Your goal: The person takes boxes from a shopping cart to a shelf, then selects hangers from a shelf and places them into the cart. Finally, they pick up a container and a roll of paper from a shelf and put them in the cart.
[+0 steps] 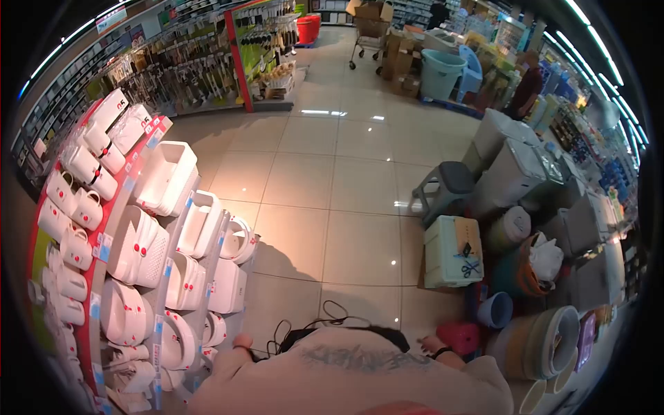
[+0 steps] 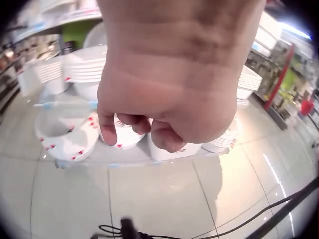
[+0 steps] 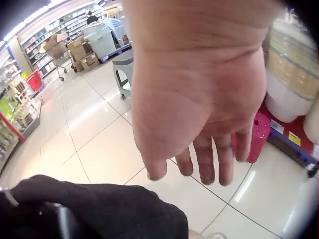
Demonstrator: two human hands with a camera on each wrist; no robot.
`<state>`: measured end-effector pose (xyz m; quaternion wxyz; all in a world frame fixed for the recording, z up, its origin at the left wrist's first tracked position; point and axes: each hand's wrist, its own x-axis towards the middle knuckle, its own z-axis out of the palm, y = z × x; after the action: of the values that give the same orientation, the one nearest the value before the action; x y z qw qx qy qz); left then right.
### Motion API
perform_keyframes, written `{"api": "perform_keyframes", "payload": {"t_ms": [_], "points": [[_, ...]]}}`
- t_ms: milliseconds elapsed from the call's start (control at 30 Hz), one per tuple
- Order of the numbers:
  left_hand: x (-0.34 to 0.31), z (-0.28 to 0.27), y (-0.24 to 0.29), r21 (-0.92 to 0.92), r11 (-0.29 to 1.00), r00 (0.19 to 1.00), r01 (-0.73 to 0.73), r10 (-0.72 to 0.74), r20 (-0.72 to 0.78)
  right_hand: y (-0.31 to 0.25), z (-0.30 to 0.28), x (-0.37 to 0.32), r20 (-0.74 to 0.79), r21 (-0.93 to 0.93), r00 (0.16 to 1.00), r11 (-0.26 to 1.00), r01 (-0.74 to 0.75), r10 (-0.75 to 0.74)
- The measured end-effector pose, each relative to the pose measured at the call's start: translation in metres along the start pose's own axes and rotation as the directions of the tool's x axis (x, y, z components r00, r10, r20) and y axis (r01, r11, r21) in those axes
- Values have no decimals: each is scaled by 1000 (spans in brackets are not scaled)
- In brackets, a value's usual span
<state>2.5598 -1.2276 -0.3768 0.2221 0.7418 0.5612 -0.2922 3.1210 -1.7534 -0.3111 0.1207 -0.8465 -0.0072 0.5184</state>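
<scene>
My left hand (image 2: pixel 169 104) hangs beside the left shelves with fingers loosely curled and nothing in it. In the left wrist view it overlaps white basins (image 2: pixel 67 134) with red marks on the lowest shelf. On the other side my right hand (image 3: pixel 199 109) hangs with its fingers relaxed and spread a little, also holding nothing. Behind its fingers in the right wrist view is a bright pink plastic item (image 3: pixel 258 137), partly hidden by the hand. In the head view the same right hand (image 1: pixel 432 344) hangs close to that pink item (image 1: pixel 459 337).
Tiled floor (image 1: pixel 360 242) runs ahead between white housewares (image 1: pixel 138 245) on the left shelves and stacked buckets (image 1: pixel 560 339) on the right. A grey stool (image 1: pixel 449 183) and a pale green box (image 1: pixel 443 252) edge the aisle. Farther off stands a cart (image 1: pixel 366 45) with cartons.
</scene>
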Motion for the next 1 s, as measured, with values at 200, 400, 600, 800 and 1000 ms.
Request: {"api": "perform_keyframes", "payload": {"t_ms": [200,400,600,800,1000], "points": [[150,-135,116,-78,985,981,-156,164,108,-74,-58,75,-134,342,991,939,41,6],[198,-193,214,-584,804,994,-109,88,-66,-108,-103,250,59,3,997,999,-50,50],[189,-226,233,-759,557,940,338,-247,237,-317,-232,321,127,-364,960,889,279,-249],[184,-206,195,-458,876,896,-153,-72,-438,-542,-331,408,628,-756,486,-328,567,-607],[209,-165,203,-248,929,959,275,-282,9,-784,-326,426,219,-498,756,595,630,-617]]}}
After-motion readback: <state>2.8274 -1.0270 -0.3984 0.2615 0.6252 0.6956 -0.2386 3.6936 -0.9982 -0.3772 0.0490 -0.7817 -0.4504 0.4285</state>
